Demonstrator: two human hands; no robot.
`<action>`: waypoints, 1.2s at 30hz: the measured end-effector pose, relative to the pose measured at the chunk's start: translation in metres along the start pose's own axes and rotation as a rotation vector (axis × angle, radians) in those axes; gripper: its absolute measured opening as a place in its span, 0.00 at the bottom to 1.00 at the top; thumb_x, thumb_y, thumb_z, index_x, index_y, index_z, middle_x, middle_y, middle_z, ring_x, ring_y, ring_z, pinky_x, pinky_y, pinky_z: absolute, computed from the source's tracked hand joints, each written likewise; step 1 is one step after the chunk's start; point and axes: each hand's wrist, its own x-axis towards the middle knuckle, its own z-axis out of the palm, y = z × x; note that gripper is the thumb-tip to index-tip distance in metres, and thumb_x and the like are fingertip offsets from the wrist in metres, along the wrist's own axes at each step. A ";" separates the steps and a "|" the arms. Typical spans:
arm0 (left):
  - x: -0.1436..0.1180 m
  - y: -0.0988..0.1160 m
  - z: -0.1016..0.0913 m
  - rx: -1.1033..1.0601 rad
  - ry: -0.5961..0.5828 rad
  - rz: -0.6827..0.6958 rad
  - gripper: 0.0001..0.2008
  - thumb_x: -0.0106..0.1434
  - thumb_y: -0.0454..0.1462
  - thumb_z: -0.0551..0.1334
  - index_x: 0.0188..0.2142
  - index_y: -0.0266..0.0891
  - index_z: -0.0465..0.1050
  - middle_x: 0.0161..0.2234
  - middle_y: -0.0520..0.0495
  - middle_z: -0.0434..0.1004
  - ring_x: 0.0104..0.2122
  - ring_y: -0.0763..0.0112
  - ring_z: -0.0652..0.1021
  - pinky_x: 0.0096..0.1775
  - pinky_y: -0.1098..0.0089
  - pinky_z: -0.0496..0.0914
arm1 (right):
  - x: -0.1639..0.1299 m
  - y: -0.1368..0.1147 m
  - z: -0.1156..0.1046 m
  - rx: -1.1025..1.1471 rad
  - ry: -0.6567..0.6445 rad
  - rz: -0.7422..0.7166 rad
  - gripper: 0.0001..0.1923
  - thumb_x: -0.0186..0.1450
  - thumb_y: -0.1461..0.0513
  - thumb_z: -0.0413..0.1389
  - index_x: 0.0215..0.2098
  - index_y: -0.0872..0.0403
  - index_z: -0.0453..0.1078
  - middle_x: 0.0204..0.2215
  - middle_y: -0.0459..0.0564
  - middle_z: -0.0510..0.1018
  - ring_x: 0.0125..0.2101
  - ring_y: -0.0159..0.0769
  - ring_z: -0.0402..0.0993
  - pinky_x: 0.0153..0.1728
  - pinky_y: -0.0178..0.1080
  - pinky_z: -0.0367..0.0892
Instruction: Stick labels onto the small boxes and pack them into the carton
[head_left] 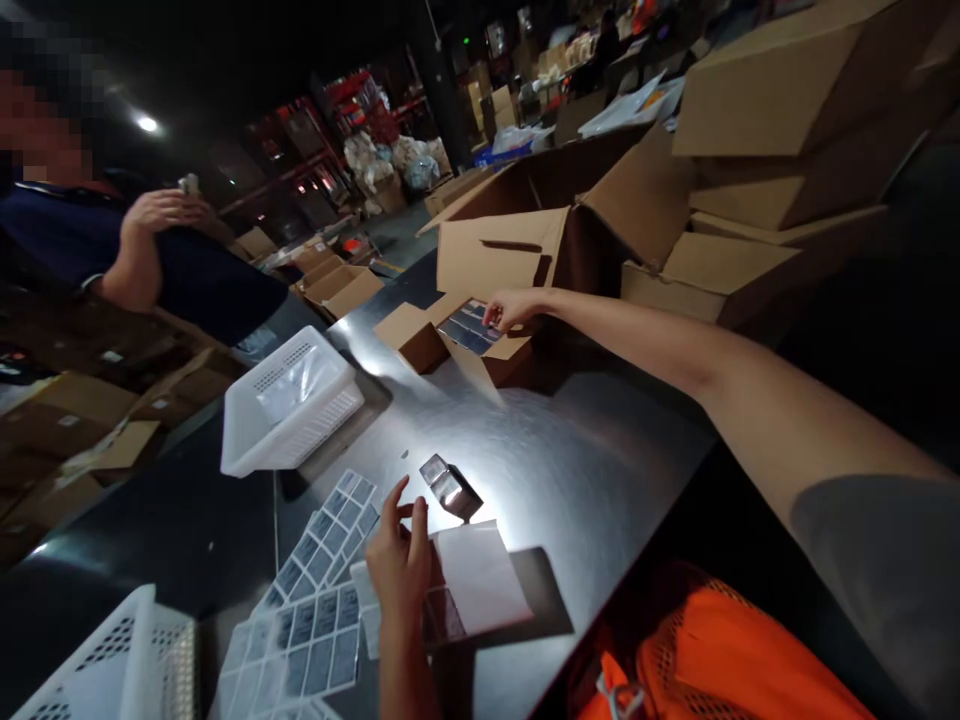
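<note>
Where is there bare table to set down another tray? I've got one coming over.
The widest bare steel lies between the small open carton, where the right hand reaches, and the shiny little box. The near-left is crowded: label sheets, white paper under the left hand, and the white basket.

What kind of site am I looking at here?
Likely a warehouse packing station: stacked cardboard boxes crowd a steel table, sticker sheets lie by the left hand, and storage racks stand behind.
</note>
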 end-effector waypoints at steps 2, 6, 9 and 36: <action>0.000 -0.004 0.001 0.036 0.002 0.009 0.24 0.65 0.52 0.56 0.54 0.41 0.74 0.31 0.49 0.83 0.20 0.71 0.75 0.30 0.69 0.66 | -0.004 0.002 0.001 -0.007 0.025 0.010 0.25 0.56 0.71 0.61 0.53 0.65 0.71 0.35 0.50 0.79 0.29 0.27 0.70 0.31 0.29 0.62; -0.001 -0.003 0.005 0.177 0.077 0.004 0.21 0.68 0.47 0.54 0.55 0.42 0.73 0.33 0.48 0.84 0.23 0.70 0.76 0.30 0.69 0.64 | -0.020 -0.008 0.007 -0.034 0.056 0.005 0.29 0.58 0.70 0.61 0.58 0.64 0.65 0.37 0.53 0.78 0.33 0.36 0.73 0.36 0.34 0.68; -0.002 0.002 0.007 0.266 0.141 -0.045 0.21 0.69 0.44 0.53 0.56 0.41 0.72 0.35 0.46 0.84 0.26 0.68 0.78 0.30 0.69 0.63 | -0.044 -0.046 0.039 -0.034 0.159 -0.155 0.29 0.58 0.68 0.63 0.57 0.60 0.65 0.48 0.58 0.76 0.48 0.45 0.72 0.51 0.44 0.67; -0.005 -0.001 0.001 0.233 0.191 0.017 0.24 0.74 0.46 0.45 0.44 0.37 0.77 0.30 0.46 0.76 0.23 0.74 0.69 0.31 0.71 0.57 | -0.138 -0.137 0.190 0.310 0.098 -0.608 0.14 0.60 0.61 0.68 0.44 0.55 0.77 0.36 0.50 0.79 0.38 0.38 0.75 0.41 0.39 0.70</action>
